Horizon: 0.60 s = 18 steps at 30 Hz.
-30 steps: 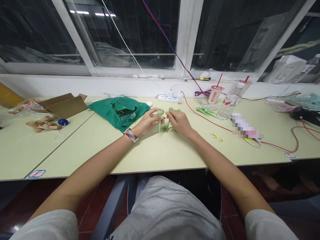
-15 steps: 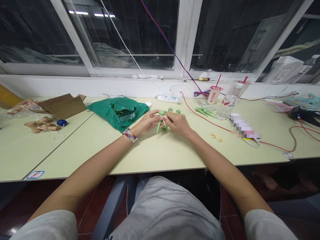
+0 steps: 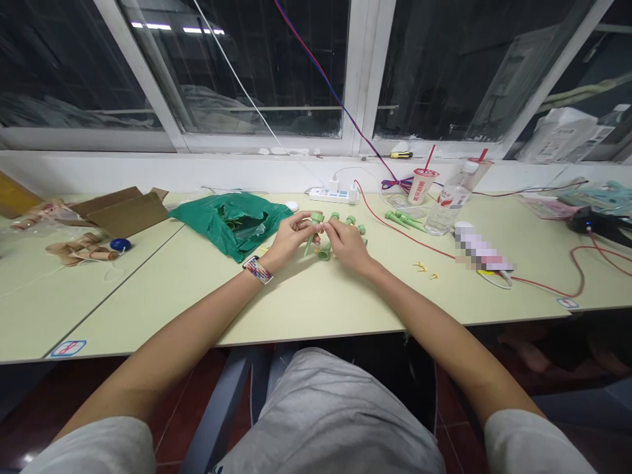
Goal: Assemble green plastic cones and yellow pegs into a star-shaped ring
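Observation:
My left hand (image 3: pixel 295 236) grips a green plastic watering spike (image 3: pixel 316 217), its wide round end up and its tapered point slanting down. Close against it, my right hand (image 3: pixel 347 244) pinches at the side of the spike. Whatever sits between those fingertips is too small and covered to make out. More green spikes (image 3: pixel 324 253) lie on the table around and behind my right hand, partly hidden by it. Several small yellow plastic pieces (image 3: pixel 421 266) are on the tabletop to the right.
A torn green plastic bag (image 3: pixel 217 227) lies to the left, near an open cardboard box (image 3: pixel 121 214) and a wooden toy with a blue ball (image 3: pixel 120 245). At the right are green spikes (image 3: pixel 405 220), a water bottle (image 3: pixel 444 207), a paper cup (image 3: pixel 422 186) and a red cable (image 3: pixel 405 237).
Both hands stay together at the spike. Its point has swung slightly left and is more covered by my left fingers. The view has shifted a little.

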Tool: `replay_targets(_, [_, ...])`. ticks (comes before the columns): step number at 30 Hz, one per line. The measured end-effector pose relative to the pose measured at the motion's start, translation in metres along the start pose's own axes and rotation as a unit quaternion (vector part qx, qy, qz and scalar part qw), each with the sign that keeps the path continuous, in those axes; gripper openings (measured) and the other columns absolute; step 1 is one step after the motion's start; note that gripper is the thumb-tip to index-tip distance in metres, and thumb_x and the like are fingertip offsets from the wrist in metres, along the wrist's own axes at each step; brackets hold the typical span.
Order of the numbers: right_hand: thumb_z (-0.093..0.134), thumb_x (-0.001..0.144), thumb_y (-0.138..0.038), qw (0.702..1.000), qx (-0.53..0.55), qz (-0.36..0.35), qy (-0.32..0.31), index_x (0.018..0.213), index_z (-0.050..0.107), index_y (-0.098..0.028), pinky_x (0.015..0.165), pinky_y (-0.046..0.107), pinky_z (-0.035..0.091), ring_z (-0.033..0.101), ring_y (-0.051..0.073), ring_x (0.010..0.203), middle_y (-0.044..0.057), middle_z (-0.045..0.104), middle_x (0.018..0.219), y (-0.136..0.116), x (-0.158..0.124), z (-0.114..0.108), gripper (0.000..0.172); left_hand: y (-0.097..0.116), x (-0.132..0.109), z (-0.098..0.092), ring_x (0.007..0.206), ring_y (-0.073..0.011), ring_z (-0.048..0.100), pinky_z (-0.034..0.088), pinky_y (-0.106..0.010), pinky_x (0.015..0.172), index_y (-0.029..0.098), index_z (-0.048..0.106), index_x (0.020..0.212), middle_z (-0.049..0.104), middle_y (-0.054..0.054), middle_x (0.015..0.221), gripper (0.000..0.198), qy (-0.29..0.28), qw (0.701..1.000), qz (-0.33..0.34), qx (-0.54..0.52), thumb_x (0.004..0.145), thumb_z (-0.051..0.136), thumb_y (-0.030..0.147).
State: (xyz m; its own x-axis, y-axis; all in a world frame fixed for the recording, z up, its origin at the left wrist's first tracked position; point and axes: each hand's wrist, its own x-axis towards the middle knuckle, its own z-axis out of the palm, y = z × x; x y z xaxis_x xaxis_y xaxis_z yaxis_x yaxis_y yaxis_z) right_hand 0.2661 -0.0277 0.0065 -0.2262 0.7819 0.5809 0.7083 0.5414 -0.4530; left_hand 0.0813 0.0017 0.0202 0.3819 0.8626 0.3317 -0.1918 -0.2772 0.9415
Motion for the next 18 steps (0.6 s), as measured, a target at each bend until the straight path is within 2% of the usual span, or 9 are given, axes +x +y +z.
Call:
replay_targets(2, [0.031,0.115,-0.042,1.000,0.004,0.005,0.010,0.092,0.052,-0.025,0.066,0.033,0.035,0.061,0.024,0.073,0.005,0.070,0.081,-0.0006,-0.0013,0.0012,0.035,0.0014,-0.0003,0.0023,0.068,-0.0154,0.067,0.054,-0.029,0.068,0.016,0.074,0.120,0.070,-0.002,0.079,0.051,0.007,1.000,0.000,-0.011,0.078,0.093,0.038])
replay_targets(7, [0.037,0.113,-0.043,0.996,-0.064,-0.054,0.031,0.095,0.054,-0.023,0.064,0.034,0.031,0.062,0.024,0.077,0.010,0.073,0.095,0.0004,-0.0047,-0.0012,0.032,0.0020,0.0002,0.0046,0.072,-0.0129,0.065,0.056,-0.027,0.069,0.015,0.076,0.100,0.072,-0.005,0.093,0.037,-0.009,0.997,-0.033,-0.072,0.075,0.094,0.036])
replay_targets(9, [0.037,0.113,-0.042,0.998,-0.048,-0.040,0.023,0.090,0.053,-0.024,0.064,0.033,0.031,0.061,0.023,0.075,0.008,0.071,0.089,0.0003,-0.0039,-0.0011,0.033,-0.0002,0.0013,0.0027,0.071,-0.0131,0.065,0.057,-0.028,0.070,0.015,0.077,0.107,0.071,-0.004,0.089,0.043,-0.005,0.998,-0.027,-0.058,0.074,0.095,0.037])
replay_targets(14, [0.034,0.114,-0.043,0.996,0.081,0.041,-0.001,0.077,0.043,-0.026,0.065,0.031,0.038,0.058,0.021,0.069,0.002,0.061,0.069,-0.0024,-0.0011,0.0038,0.041,-0.0051,0.0026,-0.0037,0.073,-0.0148,0.067,0.059,-0.030,0.076,0.019,0.073,0.128,0.068,-0.001,0.081,0.057,-0.010,1.000,-0.008,-0.012,0.079,0.093,0.039])
replay_targets(16, [0.036,0.113,-0.044,0.997,0.063,0.038,-0.002,0.079,0.045,-0.025,0.065,0.031,0.037,0.059,0.021,0.069,0.002,0.062,0.071,-0.0028,-0.0019,0.0040,0.040,-0.0051,0.0019,-0.0040,0.075,-0.0153,0.068,0.059,-0.030,0.077,0.019,0.074,0.127,0.071,-0.003,0.085,0.054,-0.020,0.999,-0.017,-0.024,0.080,0.091,0.039])
replay_targets(18, [0.040,0.112,-0.045,1.000,0.002,0.005,0.012,0.085,0.051,-0.024,0.064,0.032,0.034,0.060,0.022,0.071,0.004,0.068,0.078,-0.0023,-0.0034,0.0026,0.036,-0.0043,0.0011,-0.0028,0.079,-0.0156,0.069,0.059,-0.030,0.077,0.018,0.076,0.122,0.073,-0.005,0.093,0.048,-0.023,0.998,-0.031,-0.046,0.080,0.091,0.039])
